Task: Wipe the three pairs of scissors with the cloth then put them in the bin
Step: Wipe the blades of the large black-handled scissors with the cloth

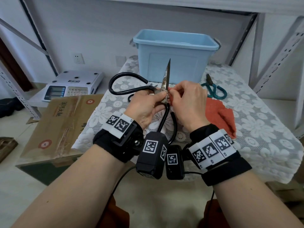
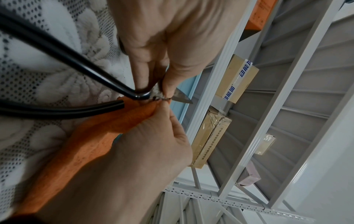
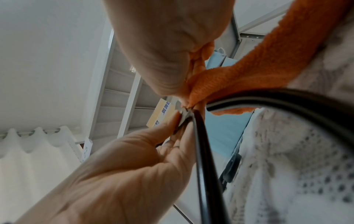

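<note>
The scissors [image 1: 165, 89] in hand, a large black-handled pair with rusty blades, are held up just in front of the blue bin [image 1: 176, 55], point towards it. The left hand [image 1: 144, 106] pinches them at the pivot between thumb and fingers; the right hand [image 1: 187, 102] has its fingers curled round a fold of the orange cloth [image 1: 218, 116], pressed to the blade near the pivot, while the rest of the cloth trails onto the lace-covered table [image 1: 255, 129] to the right of the bin's front. To wipe well, the person would likely draw the cloth from pivot to tip along the flat, keeping fingers behind the edge and the left grip firm so the blades do not swing, then turn the pair to do the other face. A second black-handled pair [image 1: 125, 83] lies left of the bin's front, partly behind the left hand; a small green-handled pair [image 1: 213, 89] lies to its right. The bin's inside cannot be seen, nor the blade's far face, and the wrist views are too close and blurred to show how clean the metal is.
</note>
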